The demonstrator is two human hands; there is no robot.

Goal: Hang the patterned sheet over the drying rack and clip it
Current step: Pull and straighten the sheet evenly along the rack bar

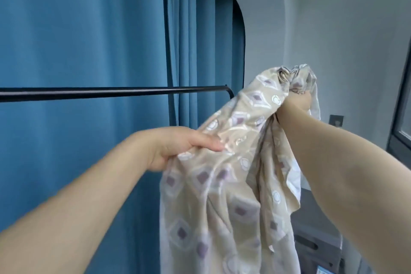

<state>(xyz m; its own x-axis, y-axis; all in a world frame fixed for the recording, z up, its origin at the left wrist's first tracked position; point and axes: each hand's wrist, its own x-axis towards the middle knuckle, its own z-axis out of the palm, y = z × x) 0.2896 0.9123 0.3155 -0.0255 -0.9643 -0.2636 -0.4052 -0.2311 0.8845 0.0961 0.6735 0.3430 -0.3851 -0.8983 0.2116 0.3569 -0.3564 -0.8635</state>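
Observation:
The patterned sheet [224, 196] is beige with white and mauve diamond motifs and hangs bunched in the air to the right of the rack. My right hand [299, 101] grips a gathered top part of it, raised slightly above bar height. My left hand [178, 147] pinches the sheet lower down, thumb on top, below the bar. The drying rack's black top bar [111, 92] runs level across the left half and bends down at its right end. The sheet does not touch the bar. No clip is visible.
Blue curtains [89, 29] hang right behind the rack. A grey wall [311, 29] with a socket [336, 120] lies to the right, next to a dark window frame [400, 118]. Grey furniture [315, 240] stands low on the right, behind the sheet.

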